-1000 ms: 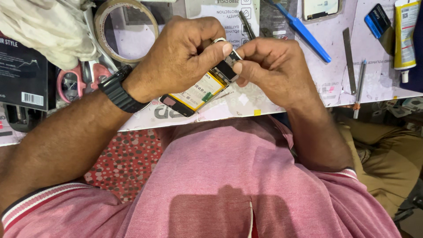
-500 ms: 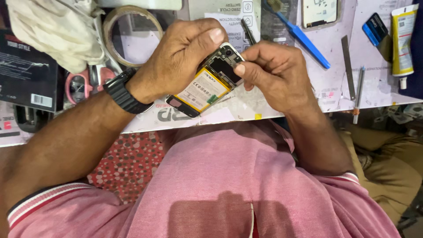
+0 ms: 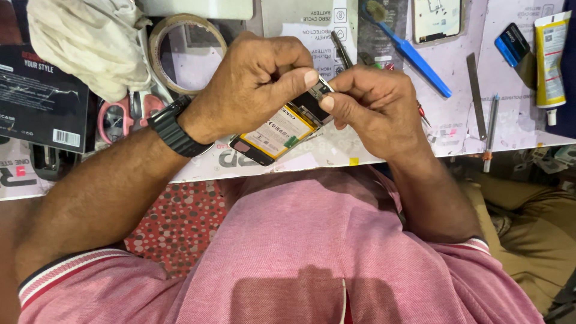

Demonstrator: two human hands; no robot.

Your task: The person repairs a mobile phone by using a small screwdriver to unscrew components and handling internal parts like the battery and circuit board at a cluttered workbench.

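An opened phone (image 3: 273,133) with its back cover off and a yellow-edged battery showing is held above the near edge of the workbench (image 3: 336,157). My left hand (image 3: 252,84), with a black watch on the wrist, grips the phone from above. My right hand (image 3: 369,105) pinches the phone's top end, thumb and fingertips pressed on a small metal part there. Both thumbs meet at that corner. The phone's far half is hidden under my fingers.
On the bench lie a roll of tape (image 3: 187,51), pink-handled scissors (image 3: 123,117), a white cloth (image 3: 87,42), a black box (image 3: 39,99), a blue brush (image 3: 414,54), metal pry tools (image 3: 474,93), a yellow glue tube (image 3: 549,57), a phone panel (image 3: 437,19).
The phone has tilted and shifted slightly between my hands. My left thumb has moved down onto the top corner beside my right thumb.
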